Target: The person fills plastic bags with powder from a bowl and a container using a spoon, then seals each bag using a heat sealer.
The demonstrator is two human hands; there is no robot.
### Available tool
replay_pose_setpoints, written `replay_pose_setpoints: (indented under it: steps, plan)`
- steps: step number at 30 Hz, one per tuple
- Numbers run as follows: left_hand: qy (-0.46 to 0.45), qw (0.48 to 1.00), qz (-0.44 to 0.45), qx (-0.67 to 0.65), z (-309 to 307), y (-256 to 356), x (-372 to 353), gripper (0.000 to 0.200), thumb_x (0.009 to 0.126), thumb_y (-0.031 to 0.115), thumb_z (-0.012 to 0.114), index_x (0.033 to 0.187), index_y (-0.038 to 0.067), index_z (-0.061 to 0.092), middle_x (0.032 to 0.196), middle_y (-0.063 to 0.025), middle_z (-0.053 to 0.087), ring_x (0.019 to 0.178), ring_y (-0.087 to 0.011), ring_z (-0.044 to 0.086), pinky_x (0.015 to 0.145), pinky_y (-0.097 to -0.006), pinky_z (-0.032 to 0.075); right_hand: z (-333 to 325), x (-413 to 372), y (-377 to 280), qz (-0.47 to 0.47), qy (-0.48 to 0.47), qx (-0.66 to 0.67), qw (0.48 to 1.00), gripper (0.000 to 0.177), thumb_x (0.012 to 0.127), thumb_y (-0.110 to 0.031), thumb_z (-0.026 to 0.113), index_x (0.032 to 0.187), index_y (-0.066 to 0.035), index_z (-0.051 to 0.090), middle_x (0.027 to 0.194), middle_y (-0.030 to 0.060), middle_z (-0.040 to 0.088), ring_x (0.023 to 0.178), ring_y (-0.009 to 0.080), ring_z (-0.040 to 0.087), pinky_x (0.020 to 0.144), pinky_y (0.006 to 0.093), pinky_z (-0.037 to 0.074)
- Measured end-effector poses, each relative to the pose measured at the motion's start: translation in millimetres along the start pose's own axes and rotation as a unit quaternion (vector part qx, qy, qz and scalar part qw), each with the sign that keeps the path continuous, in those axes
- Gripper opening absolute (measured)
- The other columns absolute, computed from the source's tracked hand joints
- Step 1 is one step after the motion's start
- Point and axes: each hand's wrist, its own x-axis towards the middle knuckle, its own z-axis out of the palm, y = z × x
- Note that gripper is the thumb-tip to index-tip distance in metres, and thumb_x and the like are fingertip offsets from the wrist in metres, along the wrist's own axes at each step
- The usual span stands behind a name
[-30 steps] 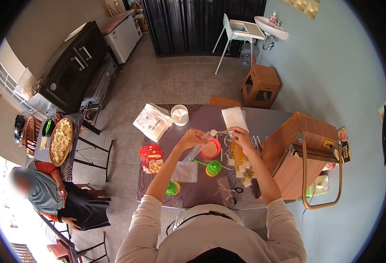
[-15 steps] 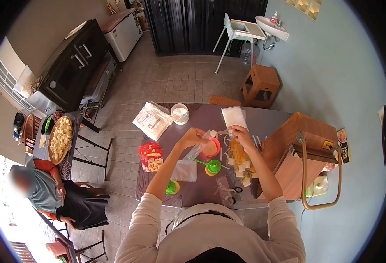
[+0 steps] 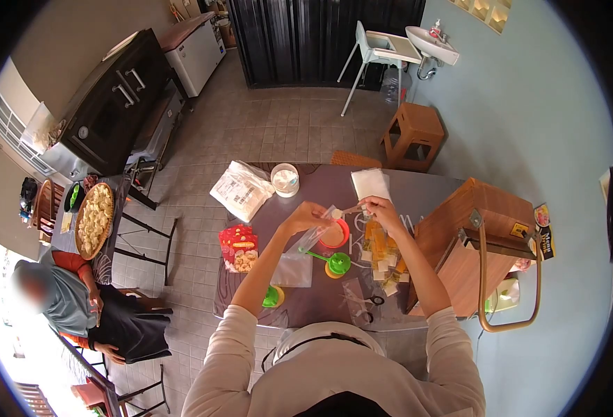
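Note:
My left hand (image 3: 306, 218) is closed on the upper edge of a narrow clear plastic bag (image 3: 312, 240), which slants down to the left. In my right hand (image 3: 383, 211) is a spoon (image 3: 349, 209), its bowl at the bag's mouth with pale contents. Just below the spoon stands a red bowl (image 3: 334, 235) with light brown powder in it. A bottle with a green spouted cap (image 3: 338, 263) is nearer to me, and flat clear bags (image 3: 294, 271) lie left of it. Small filled packets with yellow contents (image 3: 381, 250) are piled below my right hand.
A wooden cabinet (image 3: 452, 264) stands on the table's right side. Scissors (image 3: 374, 301) and another green-capped bottle (image 3: 273, 297) are near the front edge. Red packs (image 3: 239, 247), a white package (image 3: 242, 191) and a white tub (image 3: 285, 181) stand left. A person (image 3: 77, 299) sits far left.
My right hand and the spoon have shifted slightly left and up, and the spoon's handle is tilted more. My left hand stays on the bag in nearly the same place.

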Motion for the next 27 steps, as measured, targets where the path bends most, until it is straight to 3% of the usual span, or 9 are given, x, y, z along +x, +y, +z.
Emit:
replay_pose_setpoints:
  steps: [3, 7, 10, 12, 13, 15, 19, 21, 27]
  plan:
    - [0.013, 0.999, 0.008, 0.029, 0, -2, 0, 0.026, 0.070, 0.018, 0.071, 0.084, -0.003, 0.064, 0.070, -0.0048, 0.062, 0.060, -0.0068, 0.054, 0.054, -0.0221, 0.042, 1, 2, -5, -0.032, 0.014, -0.078, 0.996, 0.017, 0.084, -0.010, 0.048, 0.089, -0.006, 0.064, 0.068, 0.0003, 0.053, 0.063, 0.0067, 0.048, 0.055, 0.0215, 0.037]
    - [0.009, 1.000, 0.022, 0.017, -1, -4, 2, 0.026, 0.071, 0.017, 0.071, 0.086, -0.004, 0.064, 0.072, -0.0045, 0.063, 0.063, -0.0070, 0.055, 0.056, -0.0220, 0.043, 3, 3, -17, -0.034, 0.015, -0.118, 0.992, 0.017, 0.085, -0.011, 0.048, 0.089, -0.007, 0.064, 0.067, 0.0016, 0.055, 0.065, 0.0083, 0.051, 0.056, 0.0241, 0.039]
    - [0.028, 0.999, 0.013, 0.024, 0, -4, 3, 0.025, 0.074, 0.015, 0.068, 0.089, -0.004, 0.064, 0.077, -0.0047, 0.064, 0.069, -0.0071, 0.056, 0.060, -0.0223, 0.044, 8, 4, -31, -0.124, 0.037, -0.215, 0.968, 0.015, 0.084, -0.012, 0.049, 0.088, -0.010, 0.064, 0.069, 0.0040, 0.058, 0.062, 0.0139, 0.054, 0.056, 0.0264, 0.040]
    - [0.052, 0.997, 0.053, -0.026, 2, -9, 5, 0.026, 0.079, 0.014, 0.063, 0.096, -0.005, 0.062, 0.084, -0.0046, 0.063, 0.074, -0.0068, 0.056, 0.065, -0.0217, 0.045, 14, -6, -50, -0.251, 0.103, -0.337, 0.901, 0.011, 0.082, -0.012, 0.052, 0.085, -0.011, 0.063, 0.071, 0.0070, 0.058, 0.061, 0.0211, 0.057, 0.054, 0.0309, 0.042]
    - [0.053, 0.997, 0.054, -0.026, 3, -12, 6, 0.026, 0.079, 0.014, 0.063, 0.096, -0.005, 0.062, 0.084, -0.0046, 0.063, 0.074, -0.0068, 0.056, 0.065, -0.0217, 0.045, 18, -11, -60, -0.252, 0.103, -0.337, 0.901, 0.011, 0.082, -0.012, 0.052, 0.085, -0.011, 0.063, 0.071, 0.0070, 0.058, 0.061, 0.0211, 0.057, 0.054, 0.0309, 0.042]
    - [0.074, 0.988, 0.105, -0.081, 6, -14, 6, 0.026, 0.083, 0.014, 0.059, 0.102, -0.004, 0.059, 0.087, -0.0045, 0.062, 0.077, -0.0067, 0.055, 0.067, -0.0211, 0.045, 25, -21, -77, -0.318, 0.112, -0.428, 0.839, 0.011, 0.077, -0.008, 0.053, 0.084, -0.011, 0.061, 0.073, 0.0078, 0.057, 0.063, 0.0255, 0.057, 0.055, 0.0342, 0.043]
    - [0.081, 0.991, 0.049, -0.092, 9, -13, 2, 0.026, 0.086, 0.013, 0.055, 0.106, -0.003, 0.058, 0.093, -0.0038, 0.062, 0.084, -0.0079, 0.055, 0.075, -0.0227, 0.045, 42, -33, -93, -0.382, 0.112, -0.505, 0.766, 0.012, 0.071, -0.009, 0.055, 0.082, -0.011, 0.060, 0.072, 0.0053, 0.054, 0.062, 0.0220, 0.058, 0.054, 0.0333, 0.044]
    - [0.117, 0.979, 0.116, -0.122, 18, -14, 2, 0.026, 0.087, 0.014, 0.054, 0.106, -0.003, 0.058, 0.094, -0.0037, 0.062, 0.086, -0.0075, 0.054, 0.076, -0.0214, 0.043, 50, -39, -97, -0.420, 0.099, -0.582, 0.690, 0.011, 0.067, -0.011, 0.057, 0.078, -0.010, 0.058, 0.071, 0.0029, 0.051, 0.059, 0.0188, 0.057, 0.051, 0.0312, 0.044]
    - [0.151, 0.960, 0.182, -0.152, 34, -13, -3, 0.021, 0.089, 0.013, 0.051, 0.099, -0.003, 0.059, 0.083, -0.0011, 0.058, 0.074, -0.0059, 0.051, 0.067, -0.0197, 0.042, 58, -48, -110, -0.453, 0.118, -0.624, 0.626, 0.008, 0.066, -0.014, 0.058, 0.073, -0.011, 0.055, 0.069, 0.0005, 0.049, 0.055, 0.0164, 0.054, 0.049, 0.0285, 0.042]
